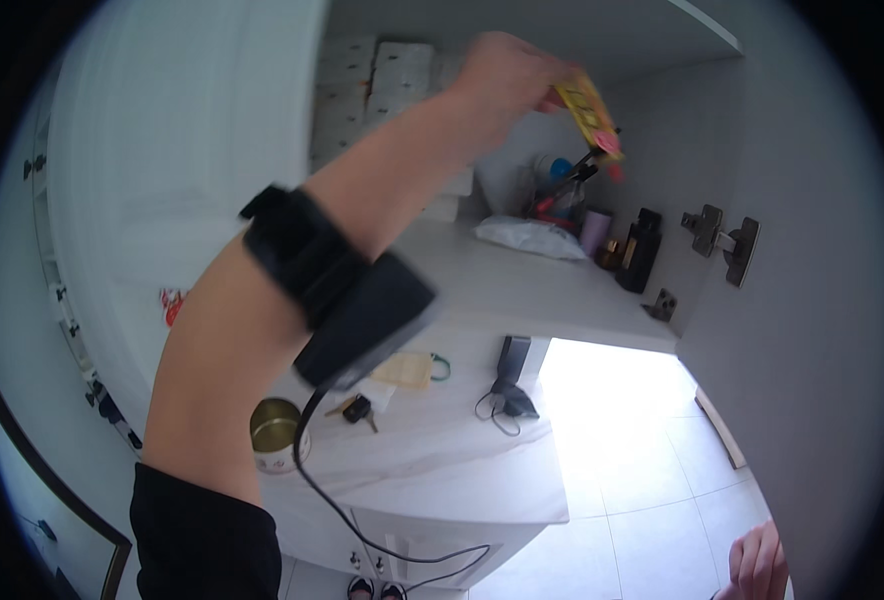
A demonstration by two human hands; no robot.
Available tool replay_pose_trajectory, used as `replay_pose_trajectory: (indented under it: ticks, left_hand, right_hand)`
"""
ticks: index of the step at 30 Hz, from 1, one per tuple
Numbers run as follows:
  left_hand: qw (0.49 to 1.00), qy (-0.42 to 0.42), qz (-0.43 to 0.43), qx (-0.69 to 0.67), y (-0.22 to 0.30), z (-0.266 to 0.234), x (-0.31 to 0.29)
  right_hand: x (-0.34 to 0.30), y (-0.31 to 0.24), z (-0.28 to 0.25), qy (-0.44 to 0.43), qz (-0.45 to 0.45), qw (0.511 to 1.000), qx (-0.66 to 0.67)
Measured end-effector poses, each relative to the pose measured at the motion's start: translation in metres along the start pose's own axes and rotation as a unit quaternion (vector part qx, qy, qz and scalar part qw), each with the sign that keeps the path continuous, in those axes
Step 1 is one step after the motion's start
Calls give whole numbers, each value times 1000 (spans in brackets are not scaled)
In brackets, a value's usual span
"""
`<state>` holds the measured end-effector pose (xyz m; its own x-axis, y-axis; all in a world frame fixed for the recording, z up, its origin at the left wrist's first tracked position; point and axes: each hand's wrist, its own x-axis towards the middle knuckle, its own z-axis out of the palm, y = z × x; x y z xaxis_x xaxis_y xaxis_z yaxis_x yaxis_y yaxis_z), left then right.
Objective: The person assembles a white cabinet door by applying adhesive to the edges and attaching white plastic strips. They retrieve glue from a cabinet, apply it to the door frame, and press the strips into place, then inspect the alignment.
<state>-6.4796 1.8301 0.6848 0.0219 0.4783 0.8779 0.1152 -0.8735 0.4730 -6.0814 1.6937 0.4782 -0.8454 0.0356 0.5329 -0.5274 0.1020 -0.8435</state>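
My left hand [522, 75] is raised inside an open cabinet and closed on a small flat yellow packet [587, 108] with a pink round mark. The packet is slightly blurred and hangs just above a cluster of pens and brushes [567, 190]. Below these, a white plastic pouch [530, 238] lies on the cabinet shelf [462, 270]. A lilac cylinder [595, 230] and a black bottle [642, 250] stand to its right. At the lower right, my right hand [759, 562] has curled fingers beside the cabinet door's edge; whether they grip anything is hidden.
Stacked white packs [400, 72] fill the cabinet's left side. The countertop [432, 470] below carries an open tin [277, 435], keys [359, 408], a black mask [512, 400] and a dark box [512, 355]. A door [812, 300] with metal hinges stands open at right. A cable [332, 510] hangs from my left forearm.
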Motion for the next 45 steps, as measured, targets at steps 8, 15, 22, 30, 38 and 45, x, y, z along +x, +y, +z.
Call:
replay_pose_trajectory:
  ticks: [8,15,22,30,38,45]
  left_hand:
    - [980,-34,-197,13,102,-35,-255]
    - [965,-31,-259,-21,127,-41,-361]
    - [941,48,-288,-172,143,33,-417]
    - [833,-152,-443,-296,133,250,-479]
    - [696,-297,-561,-336,135,527,-565]
    - [792,-128,-588,-100,70,641,-553]
  right_hand:
    - [42,37,59,166,-9,980,108]
    - [100,91,104,245,22,944,-220]
    - [56,159,180,348,265,891,-125]
    - [-159,109,244,519,234,821,37]
    - [-420,40,371,819,215,531,-32]
    - [-592,-33,433,969,127,159,-143]
